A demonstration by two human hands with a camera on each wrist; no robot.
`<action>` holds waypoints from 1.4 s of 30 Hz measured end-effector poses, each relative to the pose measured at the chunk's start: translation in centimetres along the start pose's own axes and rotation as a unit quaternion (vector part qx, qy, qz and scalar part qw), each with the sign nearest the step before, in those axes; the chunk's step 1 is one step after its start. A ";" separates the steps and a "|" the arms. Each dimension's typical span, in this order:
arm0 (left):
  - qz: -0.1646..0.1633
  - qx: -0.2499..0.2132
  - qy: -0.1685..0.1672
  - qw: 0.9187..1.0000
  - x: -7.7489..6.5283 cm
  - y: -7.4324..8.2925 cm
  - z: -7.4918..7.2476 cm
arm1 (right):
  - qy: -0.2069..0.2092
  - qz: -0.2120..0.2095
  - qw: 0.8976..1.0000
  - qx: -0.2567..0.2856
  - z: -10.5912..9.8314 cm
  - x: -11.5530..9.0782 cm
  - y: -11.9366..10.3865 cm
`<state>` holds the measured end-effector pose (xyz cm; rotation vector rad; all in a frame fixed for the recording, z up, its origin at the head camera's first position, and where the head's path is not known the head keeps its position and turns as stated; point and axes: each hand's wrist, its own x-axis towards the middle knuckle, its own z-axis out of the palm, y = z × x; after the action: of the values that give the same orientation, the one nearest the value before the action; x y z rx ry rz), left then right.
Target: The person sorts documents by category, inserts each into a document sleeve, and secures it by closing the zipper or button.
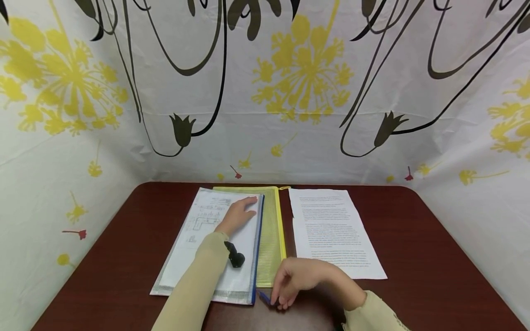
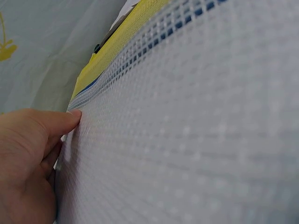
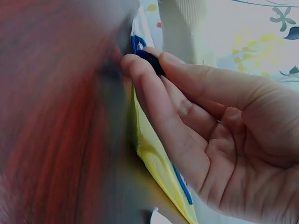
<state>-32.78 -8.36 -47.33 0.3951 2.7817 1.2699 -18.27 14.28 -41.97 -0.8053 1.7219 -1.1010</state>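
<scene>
A mesh zip pouch (image 1: 178, 262) with a blue zipper edge lies on the left half of the table, a sheet with drawings (image 1: 203, 220) showing through it. My left hand (image 1: 237, 215) rests on its upper right part, fingers extended toward the blue edge. In the left wrist view the thumb (image 2: 67, 122) touches the mesh. Beyond the pouch's lower right corner, my right hand (image 1: 300, 278) pinches a small dark blue zipper tab (image 3: 152, 62) between thumb and fingertips. The tab (image 1: 263, 298) points toward the blue-edged corner.
A yellow mesh pouch (image 1: 271, 239) lies partly under the blue-edged one. To its right is a printed text sheet (image 1: 331, 225). The dark red-brown table (image 1: 418, 257) is bordered by a patterned white cloth (image 1: 248, 138) at the back and sides.
</scene>
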 end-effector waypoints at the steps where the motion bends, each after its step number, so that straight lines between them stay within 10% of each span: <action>1: 0.001 -0.001 0.000 1.000 0.0 0.0 0.0 | -0.007 0.004 1.000 0.000 0.1 0.0 0.0; 18: 0.004 -0.006 0.000 1.000 -0.1 0.0 0.0 | -0.091 0.056 0.994 -0.024 1.3 0.9 -1.1; 42: 0.007 -0.005 0.002 1.000 -0.1 -0.1 0.1 | -0.040 0.021 0.998 -0.033 0.2 -0.4 -1.2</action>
<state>-32.71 -8.37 -47.47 0.4138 2.7798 1.2870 -17.89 14.10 -40.71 -0.8398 1.7075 -0.9747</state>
